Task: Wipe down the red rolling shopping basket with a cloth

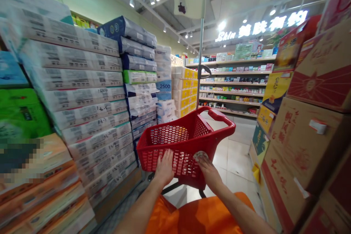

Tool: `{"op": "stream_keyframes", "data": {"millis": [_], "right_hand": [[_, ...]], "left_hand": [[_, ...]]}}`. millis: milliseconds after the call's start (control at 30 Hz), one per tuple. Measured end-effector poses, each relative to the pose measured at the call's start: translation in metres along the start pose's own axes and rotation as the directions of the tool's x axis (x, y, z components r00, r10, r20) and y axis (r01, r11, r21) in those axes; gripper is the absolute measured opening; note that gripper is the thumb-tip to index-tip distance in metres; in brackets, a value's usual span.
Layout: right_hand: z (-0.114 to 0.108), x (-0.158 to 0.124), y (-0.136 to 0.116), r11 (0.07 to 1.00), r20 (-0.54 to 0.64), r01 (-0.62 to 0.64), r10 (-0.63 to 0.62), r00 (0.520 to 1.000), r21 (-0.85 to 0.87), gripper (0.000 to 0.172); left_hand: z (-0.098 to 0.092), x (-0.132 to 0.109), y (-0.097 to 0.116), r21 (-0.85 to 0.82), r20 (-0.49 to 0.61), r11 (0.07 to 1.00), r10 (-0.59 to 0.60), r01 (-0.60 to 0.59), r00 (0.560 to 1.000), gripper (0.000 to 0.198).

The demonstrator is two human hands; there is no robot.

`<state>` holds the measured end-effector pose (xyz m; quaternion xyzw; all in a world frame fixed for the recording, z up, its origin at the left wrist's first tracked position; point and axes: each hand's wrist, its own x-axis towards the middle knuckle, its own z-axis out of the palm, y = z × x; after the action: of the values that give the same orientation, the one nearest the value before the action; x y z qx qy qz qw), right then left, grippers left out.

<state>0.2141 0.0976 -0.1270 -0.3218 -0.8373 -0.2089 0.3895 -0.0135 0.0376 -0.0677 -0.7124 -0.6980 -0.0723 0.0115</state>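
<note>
In the middle of the head view stands a red plastic shopping cart (211, 153), its perforated side turned toward me. My left hand (165, 166) lies flat against that side below the rim, fingers stretched out and holding nothing. Against the same side, farther right, my right hand (207, 168) presses a crumpled greyish cloth (200, 155) with its fingers. The cart's handle (219, 115) points to the right and back. A metal pole (201, 51) with a pale flag (189, 6) on top rises behind the cart.
Tall stacks of wrapped paper packs (90, 91) line the left side. Cardboard boxes (296, 150) are piled along the right. Behind the cart are yellow-and-white packs (185, 89) and shelves (233, 84) of small goods. Pale floor tiles (233, 164) run between the stacks.
</note>
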Motion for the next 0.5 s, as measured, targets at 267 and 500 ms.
{"op": "stream_keyframes", "data": {"millis": [267,500], "right_hand": [[-0.006,0.064,-0.019,0.999,-0.086,-0.042,0.042,0.995,0.000,0.056],[0.053,0.030,-0.061,0.993,0.228,0.099,-0.112,0.967,0.068,0.053]], "left_hand": [[0.010,-0.013,-0.016,0.009,0.033,0.996,-0.091,0.090,0.995,0.079],[0.020,-0.025,-0.042,-0.006,0.007,0.991,-0.131,0.131,0.991,0.079]]}}
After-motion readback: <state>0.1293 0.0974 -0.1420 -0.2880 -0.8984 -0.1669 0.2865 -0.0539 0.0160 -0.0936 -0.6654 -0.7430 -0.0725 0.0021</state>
